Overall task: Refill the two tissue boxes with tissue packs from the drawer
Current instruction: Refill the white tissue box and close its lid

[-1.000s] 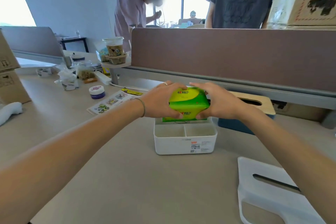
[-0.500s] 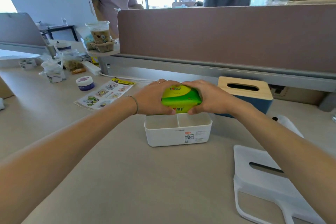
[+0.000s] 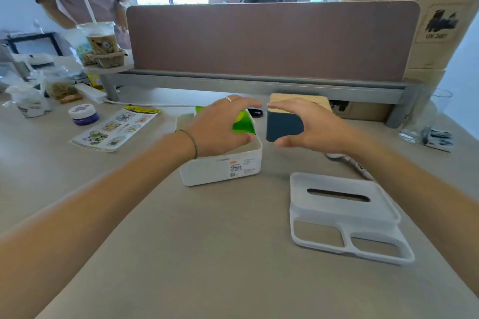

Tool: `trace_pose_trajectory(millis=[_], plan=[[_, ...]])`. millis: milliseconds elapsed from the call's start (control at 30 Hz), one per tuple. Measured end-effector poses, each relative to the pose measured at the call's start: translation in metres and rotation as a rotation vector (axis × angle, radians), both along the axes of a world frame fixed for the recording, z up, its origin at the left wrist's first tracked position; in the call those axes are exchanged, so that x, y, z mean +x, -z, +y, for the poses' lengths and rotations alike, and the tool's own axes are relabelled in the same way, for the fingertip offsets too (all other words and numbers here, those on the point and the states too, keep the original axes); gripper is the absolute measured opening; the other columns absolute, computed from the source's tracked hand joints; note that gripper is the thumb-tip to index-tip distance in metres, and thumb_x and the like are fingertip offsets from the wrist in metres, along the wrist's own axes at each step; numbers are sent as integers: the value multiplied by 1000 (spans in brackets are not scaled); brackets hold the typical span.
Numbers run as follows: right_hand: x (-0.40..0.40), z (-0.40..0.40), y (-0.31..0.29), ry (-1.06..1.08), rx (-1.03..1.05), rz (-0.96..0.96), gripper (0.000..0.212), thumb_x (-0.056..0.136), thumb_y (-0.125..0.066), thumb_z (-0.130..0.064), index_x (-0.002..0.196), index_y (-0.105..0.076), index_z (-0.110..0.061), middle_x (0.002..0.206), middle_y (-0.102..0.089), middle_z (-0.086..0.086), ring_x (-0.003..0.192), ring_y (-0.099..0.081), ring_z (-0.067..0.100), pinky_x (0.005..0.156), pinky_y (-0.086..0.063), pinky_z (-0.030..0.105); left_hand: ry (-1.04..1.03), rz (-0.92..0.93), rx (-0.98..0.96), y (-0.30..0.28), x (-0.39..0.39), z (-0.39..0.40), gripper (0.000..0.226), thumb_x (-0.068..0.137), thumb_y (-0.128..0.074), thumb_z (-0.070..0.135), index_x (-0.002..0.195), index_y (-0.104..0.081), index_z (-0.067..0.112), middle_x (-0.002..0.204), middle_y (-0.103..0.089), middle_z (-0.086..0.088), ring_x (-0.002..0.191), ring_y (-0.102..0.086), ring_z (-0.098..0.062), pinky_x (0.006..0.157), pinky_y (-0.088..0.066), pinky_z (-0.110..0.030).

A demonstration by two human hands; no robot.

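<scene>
A green tissue pack (image 3: 243, 123) sits tilted in the open white tissue box (image 3: 220, 168) at the middle of the desk. My left hand (image 3: 220, 127) lies over the pack with fingers wrapped on it. Just to the right, my right hand (image 3: 308, 127) hovers with fingers spread, holding nothing, in front of the dark blue tissue box with a wooden lid (image 3: 283, 124). The white box's slotted lid (image 3: 344, 215) lies flat on the desk at the right.
A brown desk divider (image 3: 272, 39) closes off the back. At the left are a sticker sheet (image 3: 114, 127), a small purple jar (image 3: 83, 114), bags and a drink cup (image 3: 99, 39). A glass (image 3: 417, 124) stands far right beside stacked cardboard boxes (image 3: 435, 21). People stand behind the divider.
The pack has gone down from above the white box into it. My right hand has let go of it and moved right, fingers spread. The view has shifted.
</scene>
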State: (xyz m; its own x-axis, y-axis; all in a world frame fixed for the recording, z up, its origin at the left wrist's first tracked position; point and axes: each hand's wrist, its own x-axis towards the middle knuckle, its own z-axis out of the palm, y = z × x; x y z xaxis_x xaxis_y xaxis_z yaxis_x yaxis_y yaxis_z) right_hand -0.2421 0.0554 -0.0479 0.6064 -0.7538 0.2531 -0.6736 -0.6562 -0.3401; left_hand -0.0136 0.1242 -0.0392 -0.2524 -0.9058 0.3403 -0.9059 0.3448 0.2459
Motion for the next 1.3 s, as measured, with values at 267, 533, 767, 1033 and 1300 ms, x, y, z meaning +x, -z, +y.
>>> trace_pose_trajectory(millis=[267, 533, 767, 1033, 1300], plan=[[-108, 54, 23, 118, 85, 120, 53, 83, -78, -30, 133, -61, -28, 132, -61, -6, 118, -54, 12, 90, -38, 22, 176, 44, 111, 50, -90, 21, 60, 91, -68, 39, 146, -43, 38, 140, -57, 9, 124, -53, -12, 108, -44, -34], [-154, 77, 55, 184, 205, 177, 42, 81, -78, -40, 122, -69, -33, 112, -66, -19, 87, -51, -4, 73, -36, 10, 293, -42, 307, 84, -119, 25, 64, 84, -68, 58, 142, -42, 45, 132, -61, 14, 119, -52, -10, 105, -44, -35], [-159, 80, 61, 171, 203, 149, 44, 78, -80, -41, 120, -67, -39, 99, -55, -34, 90, -51, 1, 74, -34, 9, 267, -58, 314, 87, -119, 25, 62, 81, -70, 57, 137, -45, 48, 123, -63, 10, 114, -50, -10, 102, -46, -37], [-143, 70, 56, 156, 235, 107, 44, 78, -82, -34, 118, -68, -39, 105, -62, -27, 89, -56, 4, 71, -39, 12, 227, -38, 277, 54, -112, 19, 43, 79, -78, 45, 116, -56, 38, 118, -66, 9, 105, -53, -12, 95, -46, -31], [-86, 42, 27, 67, 97, 42, 44, 82, -80, -26, 123, -66, -34, 113, -65, -14, 96, -52, 7, 77, -43, 17, 146, -132, 137, 5, -61, 16, 40, 81, -75, 46, 115, -57, 34, 116, -66, 8, 104, -54, -13, 91, -48, -34]])
